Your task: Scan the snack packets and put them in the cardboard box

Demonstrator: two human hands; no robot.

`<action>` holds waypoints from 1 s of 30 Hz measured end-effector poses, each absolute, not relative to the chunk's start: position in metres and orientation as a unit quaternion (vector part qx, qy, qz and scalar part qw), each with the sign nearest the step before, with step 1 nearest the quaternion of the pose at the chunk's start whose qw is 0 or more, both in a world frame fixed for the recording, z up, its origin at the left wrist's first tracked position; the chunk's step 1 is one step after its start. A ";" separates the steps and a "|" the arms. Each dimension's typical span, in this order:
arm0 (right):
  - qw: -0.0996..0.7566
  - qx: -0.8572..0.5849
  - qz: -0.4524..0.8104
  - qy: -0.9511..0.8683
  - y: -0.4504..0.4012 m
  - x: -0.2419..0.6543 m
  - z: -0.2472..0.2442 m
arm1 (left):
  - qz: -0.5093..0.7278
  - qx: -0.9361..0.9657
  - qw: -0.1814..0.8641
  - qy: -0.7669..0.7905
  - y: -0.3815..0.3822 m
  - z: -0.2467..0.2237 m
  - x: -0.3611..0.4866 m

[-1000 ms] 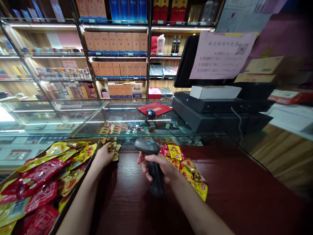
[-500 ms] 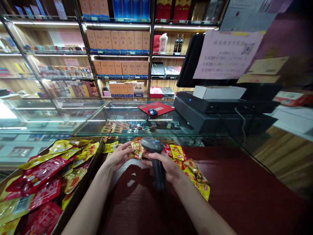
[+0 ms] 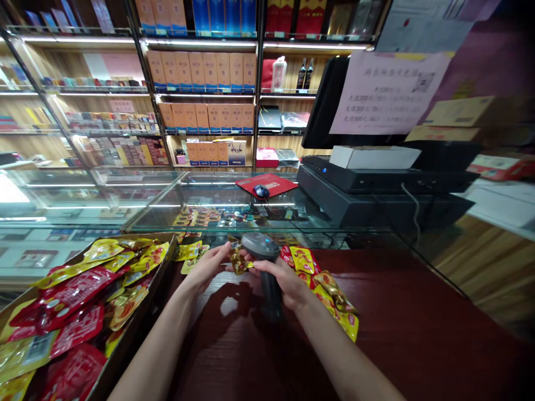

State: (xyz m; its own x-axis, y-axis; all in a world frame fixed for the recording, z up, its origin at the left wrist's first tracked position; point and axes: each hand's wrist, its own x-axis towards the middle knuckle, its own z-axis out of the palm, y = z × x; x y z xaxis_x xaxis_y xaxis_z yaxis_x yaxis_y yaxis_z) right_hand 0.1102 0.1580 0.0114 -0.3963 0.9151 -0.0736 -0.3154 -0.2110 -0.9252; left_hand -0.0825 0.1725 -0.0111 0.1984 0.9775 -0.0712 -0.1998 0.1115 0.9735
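Note:
My left hand [image 3: 210, 267] pinches a small gold snack packet [image 3: 238, 257] by its left side, over the dark red tabletop [image 3: 234, 345]. The fingers of my right hand [image 3: 286, 281] are wrapped round the handle of a dark grey barcode scanner [image 3: 261, 245], whose head is just right of the packet. Some right fingers are hidden behind the scanner. Beyond my right hand lies a row of yellow and red packets [image 3: 328, 292]. Two or more yellow packets [image 3: 189, 252] lie behind my left hand.
An open box [image 3: 169, 250] full of red and yellow packets stands at the left. Behind the tabletop is a glass counter [image 3: 200, 192] with a mouse [image 3: 261, 191] on a red mat [image 3: 281, 184]. A monitor [image 3: 324, 106] and black till [image 3: 346, 192] stand at the right.
The gold packet has turned, showing a narrower, creased side. My left hand has shifted slightly with it, uncovering more of the packets behind. The scanner stays nearly where it was.

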 end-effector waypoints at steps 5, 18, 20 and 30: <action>0.437 -0.324 0.710 -0.447 0.154 0.108 0.016 | 0.472 0.491 0.591 0.432 0.177 -0.017 -0.093; 0.301 -0.361 0.719 -0.512 0.147 0.097 0.007 | 0.514 0.394 0.543 0.535 0.190 -0.043 -0.097; 0.295 -0.360 0.719 -0.516 0.147 0.096 0.006 | 0.515 0.404 0.552 0.517 0.191 -0.044 -0.095; 0.281 -0.397 0.698 -0.526 0.142 0.094 0.010 | 0.510 0.410 0.571 0.495 0.192 -0.053 -0.097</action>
State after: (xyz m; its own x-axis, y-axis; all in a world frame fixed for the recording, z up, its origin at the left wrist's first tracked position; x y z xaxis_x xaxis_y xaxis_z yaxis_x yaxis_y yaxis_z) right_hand 0.0935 0.1418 0.0099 -0.5264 0.8102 -0.2579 0.0251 -0.2883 -0.9572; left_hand -0.0967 0.1920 -0.0529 -0.0106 0.9891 -0.1468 -0.1773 0.1427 0.9738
